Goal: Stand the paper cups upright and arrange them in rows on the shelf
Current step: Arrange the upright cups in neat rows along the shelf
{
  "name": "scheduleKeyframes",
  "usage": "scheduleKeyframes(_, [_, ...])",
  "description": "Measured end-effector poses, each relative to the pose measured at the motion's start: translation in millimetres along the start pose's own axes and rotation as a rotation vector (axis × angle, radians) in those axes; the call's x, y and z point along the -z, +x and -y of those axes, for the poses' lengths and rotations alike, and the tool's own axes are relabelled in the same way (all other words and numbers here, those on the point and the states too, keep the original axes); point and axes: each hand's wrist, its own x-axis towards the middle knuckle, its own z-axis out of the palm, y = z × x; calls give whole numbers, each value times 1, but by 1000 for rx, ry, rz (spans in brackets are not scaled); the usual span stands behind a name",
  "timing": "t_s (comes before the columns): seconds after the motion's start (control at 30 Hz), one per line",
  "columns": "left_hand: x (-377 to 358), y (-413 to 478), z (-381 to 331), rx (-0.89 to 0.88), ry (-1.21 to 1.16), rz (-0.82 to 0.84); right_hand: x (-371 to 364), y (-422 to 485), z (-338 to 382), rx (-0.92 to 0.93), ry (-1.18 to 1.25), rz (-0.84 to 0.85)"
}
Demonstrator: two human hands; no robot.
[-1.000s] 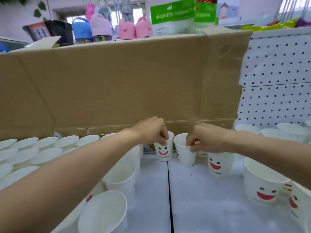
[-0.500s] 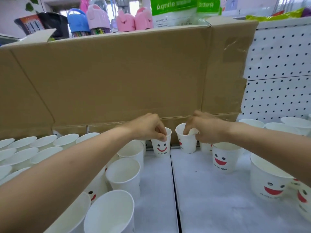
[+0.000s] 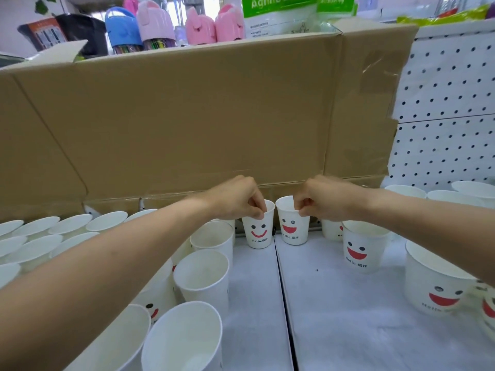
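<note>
While left hand pinches left cup, right hand pinches right cup: tapered paper.

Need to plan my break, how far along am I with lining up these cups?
Done: rows of cups stand upright at left. In hand: the left hand pinches the thin-smile cup, the right hand the open-smile cup, both upright by the cardboard. Left: the scattered cups at right need lining up.
</note>
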Motion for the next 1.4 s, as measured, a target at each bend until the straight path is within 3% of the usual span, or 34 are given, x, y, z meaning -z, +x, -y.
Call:
scheduleKeyframes(0.57, [-3, -1, 2, 8, -6, 24, -1, 2, -9, 74, -168, 79])
scheduleKeyframes(0.73, [1, -5, -6, 12, 34, -51, 18, -8, -9, 19, -107, 75])
scheduleKeyframes(0.83, [4, -12, -39, -57, -44, -164, 49, -34, -18, -85, 131, -34])
scheduleKeyframes(0.9, [0, -13, -70, -164, -72, -134, 67, -59, -27, -141, 233, 38])
scheduleKeyframes(1.07, [-24, 12, -120, -303, -22, -20, 83, -114, -32, -246, 228, 327])
scheduleKeyframes(1.2, [-28, 22, -136, -313, 102, 68, 83, -143, -25, -354, 88, 519])
scheduleKeyframes(1.4, [-23, 2, -134, -309, 134, 35, 73, -154, -11, -366, -40, 479])
